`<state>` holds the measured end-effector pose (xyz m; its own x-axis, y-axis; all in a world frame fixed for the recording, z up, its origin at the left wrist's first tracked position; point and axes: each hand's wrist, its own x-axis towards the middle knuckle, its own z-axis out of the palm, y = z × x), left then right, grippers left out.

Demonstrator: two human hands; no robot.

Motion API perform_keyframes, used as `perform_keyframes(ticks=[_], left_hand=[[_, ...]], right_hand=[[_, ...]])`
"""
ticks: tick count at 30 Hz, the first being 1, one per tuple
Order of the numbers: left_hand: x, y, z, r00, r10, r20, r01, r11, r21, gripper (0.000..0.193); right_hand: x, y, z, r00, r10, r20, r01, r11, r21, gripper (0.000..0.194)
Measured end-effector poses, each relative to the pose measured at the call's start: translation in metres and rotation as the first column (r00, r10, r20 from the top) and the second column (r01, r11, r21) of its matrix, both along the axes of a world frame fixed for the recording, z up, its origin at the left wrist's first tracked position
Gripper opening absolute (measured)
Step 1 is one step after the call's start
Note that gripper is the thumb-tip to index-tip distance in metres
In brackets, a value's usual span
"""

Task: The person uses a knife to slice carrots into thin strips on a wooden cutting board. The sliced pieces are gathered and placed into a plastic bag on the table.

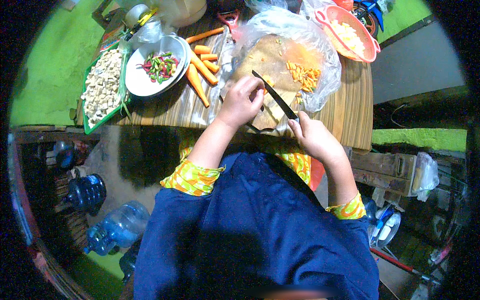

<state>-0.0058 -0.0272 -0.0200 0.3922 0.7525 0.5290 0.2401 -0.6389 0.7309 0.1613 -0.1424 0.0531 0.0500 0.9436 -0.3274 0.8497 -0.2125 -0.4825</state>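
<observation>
A kitchen knife (275, 96) with a dark blade lies slantwise over a wooden cutting board (258, 56), its handle in my right hand (318, 138). Beside the blade, my left hand (243, 97) has its fingers bent at orange carrot pieces (267, 83); what it grips is mostly hidden. Cut carrot sticks (305, 77) are heaped at the board's right on clear plastic (326, 93). Whole and shorter peeled carrots (202, 67) rest left of the board. A red peeler (230, 23) lies behind them.
Stacked white plates (137, 80) carry cut chillies (159, 67). At the far left stands a green tray (88, 129) of pale cubes (105, 86). A pink plastic basket (365, 56) with pale yellow pieces (347, 35) sits at the back right. The wooden table (352, 127) has its edge before me.
</observation>
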Motion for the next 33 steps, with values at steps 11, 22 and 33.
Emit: perform_keyframes(ticks=[11, 22, 33], left_hand=[[0.002, -0.001, -0.004, 0.999, 0.033, -0.035, -0.031, 0.998, 0.049, 0.005], [0.005, -0.005, 0.005, 0.986, 0.102, -0.133, -0.123, 0.98, -0.156, 0.018], [0.032, 0.006, 0.016, 0.878, 0.086, -0.471, -0.036, 0.993, 0.113, 0.019]], right_hand=[[-0.003, -0.001, -0.024, 0.999, -0.01, -0.034, 0.006, 0.994, -0.113, 0.035], [0.029, -0.013, -0.012, 0.979, -0.124, -0.163, 0.104, 0.986, -0.127, 0.046], [0.042, -0.032, -0.041, 0.915, -0.285, -0.284, 0.261, 0.958, -0.122, 0.056]])
